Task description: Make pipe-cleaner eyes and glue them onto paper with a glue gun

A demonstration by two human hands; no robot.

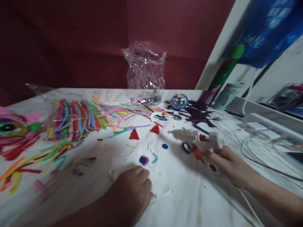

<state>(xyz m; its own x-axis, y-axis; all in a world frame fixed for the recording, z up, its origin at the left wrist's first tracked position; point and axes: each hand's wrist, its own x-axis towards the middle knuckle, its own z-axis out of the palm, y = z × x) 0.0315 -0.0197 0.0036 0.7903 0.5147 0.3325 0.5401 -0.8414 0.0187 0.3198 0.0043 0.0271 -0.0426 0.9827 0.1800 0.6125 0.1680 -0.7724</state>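
Counter [189, 205]: white, marbled
Left hand [134, 187]: on cut paper [161, 178], toward the front edge; fingers bent, pinch hidden
Blue disc [142, 160]: on that paper, just beyond the left hand, the nearer one
Right hand [221, 160]: wrapped round a glue gun [201, 137], long axis crosswise, nozzle leftward
Back edge: clear plastic bag [146, 69]

The white glue gun [199, 136] is raised, nozzle pointing left. On the irregular white paper [161, 177] sit a blue disc [142, 160] edged red and purple and a bent light-blue strip [155, 158].
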